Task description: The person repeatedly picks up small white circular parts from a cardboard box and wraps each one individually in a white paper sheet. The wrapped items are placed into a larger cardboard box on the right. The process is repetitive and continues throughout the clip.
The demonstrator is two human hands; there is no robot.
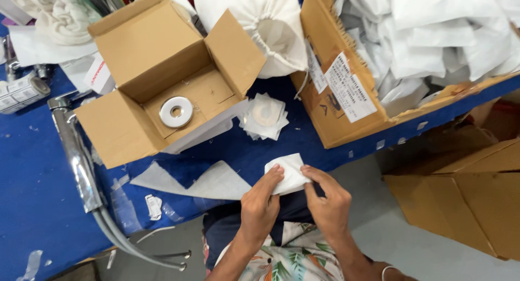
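Head view, looking down over a blue table [32, 189]: left hand [260, 205] and right hand [327, 202] pinched together on a small white pouch [290, 172], fingers clamped on its lower edges, held above the lap just off the table's near edge. Just beyond it, on the blue surface, a flat sheet of white paper [208, 182] with a notched edge, and farther back a loose stack of white pouches [265, 117] fanned like cards. At upper left, an open brown carton [135, 48], flaps spread, with a single shiny white ring [176, 111] lying on its floor. At upper right, a larger brown carton [330, 124] tipped toward the table's edge, heaped with crumpled white wrappers [433, 37]; a white rectangular printed label [349, 87] stuck aslant on its near wall, a narrower white label just left of it. Between the two cartons, a bulging white drawstring bag [260, 21]. Along the left edge, a chrome tap [76, 156] wrapped in clear film, grey hoses trailing off the table. At far left, a roll of white stickers [21, 91]. On the floor at right, more flattened brown cartons [460, 194].
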